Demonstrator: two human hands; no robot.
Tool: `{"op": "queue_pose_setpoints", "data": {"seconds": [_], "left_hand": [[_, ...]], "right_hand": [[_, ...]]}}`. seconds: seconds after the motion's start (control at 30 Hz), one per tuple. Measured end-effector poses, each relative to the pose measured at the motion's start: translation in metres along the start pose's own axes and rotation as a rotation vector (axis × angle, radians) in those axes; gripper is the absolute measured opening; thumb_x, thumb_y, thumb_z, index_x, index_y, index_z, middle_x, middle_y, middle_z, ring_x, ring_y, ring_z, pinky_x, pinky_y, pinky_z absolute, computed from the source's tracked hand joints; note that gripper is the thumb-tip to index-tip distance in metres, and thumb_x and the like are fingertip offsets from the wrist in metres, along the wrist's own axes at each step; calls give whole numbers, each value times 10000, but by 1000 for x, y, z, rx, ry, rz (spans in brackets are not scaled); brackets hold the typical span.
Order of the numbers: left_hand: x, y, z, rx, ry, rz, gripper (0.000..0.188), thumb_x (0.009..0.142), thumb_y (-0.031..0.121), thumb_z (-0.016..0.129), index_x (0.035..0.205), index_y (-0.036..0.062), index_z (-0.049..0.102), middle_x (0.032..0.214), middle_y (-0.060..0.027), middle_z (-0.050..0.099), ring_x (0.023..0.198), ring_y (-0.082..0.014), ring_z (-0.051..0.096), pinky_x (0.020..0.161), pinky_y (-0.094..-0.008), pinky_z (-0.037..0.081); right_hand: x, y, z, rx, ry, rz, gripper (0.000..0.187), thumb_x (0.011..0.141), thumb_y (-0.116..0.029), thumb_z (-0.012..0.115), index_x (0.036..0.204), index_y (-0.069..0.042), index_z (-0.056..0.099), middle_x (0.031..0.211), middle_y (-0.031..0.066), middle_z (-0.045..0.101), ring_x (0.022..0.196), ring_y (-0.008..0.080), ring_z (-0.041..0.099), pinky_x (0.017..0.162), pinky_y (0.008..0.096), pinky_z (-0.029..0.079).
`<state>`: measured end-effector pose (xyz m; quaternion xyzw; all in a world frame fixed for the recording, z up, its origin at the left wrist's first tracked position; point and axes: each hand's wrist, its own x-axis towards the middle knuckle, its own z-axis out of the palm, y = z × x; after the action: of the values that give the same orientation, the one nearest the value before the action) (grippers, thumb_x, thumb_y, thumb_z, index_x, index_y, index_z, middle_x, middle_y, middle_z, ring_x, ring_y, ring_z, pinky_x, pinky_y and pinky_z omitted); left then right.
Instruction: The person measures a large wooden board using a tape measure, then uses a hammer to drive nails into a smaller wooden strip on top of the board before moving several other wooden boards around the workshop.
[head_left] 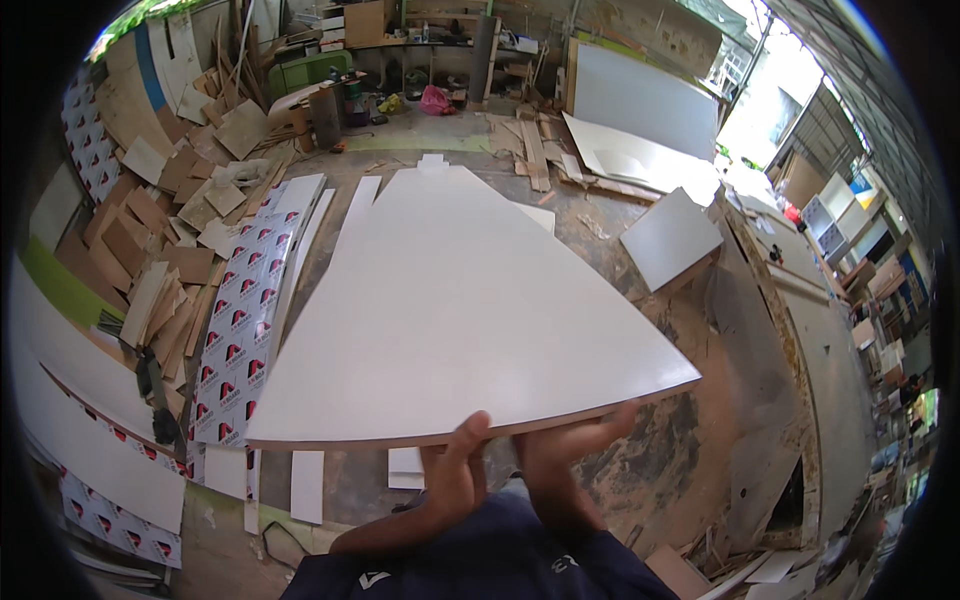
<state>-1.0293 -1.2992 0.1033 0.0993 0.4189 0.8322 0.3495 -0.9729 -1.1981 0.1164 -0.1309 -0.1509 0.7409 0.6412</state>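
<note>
A large white panel [450,310] stretches away in front of me, its brown near edge close to my body. My left hand [458,470] grips that edge near its middle, thumb up against the rim and the other fingers mostly hidden below. Just to the right, my right hand [560,450] bears the same edge from underneath, with its palm and part of the fingers showing. The panel hides the rest of those fingers. At its far end the panel appears raised over the floor, and what lies below it is mostly covered.
Film-covered boards [240,330] and narrow white strips [307,485] lie to the left. Beyond them is a heap of wooden offcuts [180,200]. A square white-topped piece [672,240] stands at right, near a long workbench [800,380]. Large white sheets [640,105] lean at the back.
</note>
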Motion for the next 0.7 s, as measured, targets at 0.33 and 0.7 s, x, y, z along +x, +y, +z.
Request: {"op": "queue_pose_setpoints", "data": {"seconds": [0.33,0.7], "left_hand": [[-11,14,-45,-215,548,147,297,828,134,614,1074,-23,555,1024,-105,608,982,-240,589,869,-379,483],[-25,5,-189,35,905,239,456,962,303,480,1251,-50,479,1228,-171,550,1111,-308,545,945,-411,459]], "right_hand": [[30,-14,-268,-725,-891,332,650,887,-440,451,1355,10,409,1349,188,464,1190,271,483,1009,421,360],[214,62,-217,-557,-404,1254,694,919,-558,350,1223,55,472,1156,206,569,1009,298,593,862,459,509]]}}
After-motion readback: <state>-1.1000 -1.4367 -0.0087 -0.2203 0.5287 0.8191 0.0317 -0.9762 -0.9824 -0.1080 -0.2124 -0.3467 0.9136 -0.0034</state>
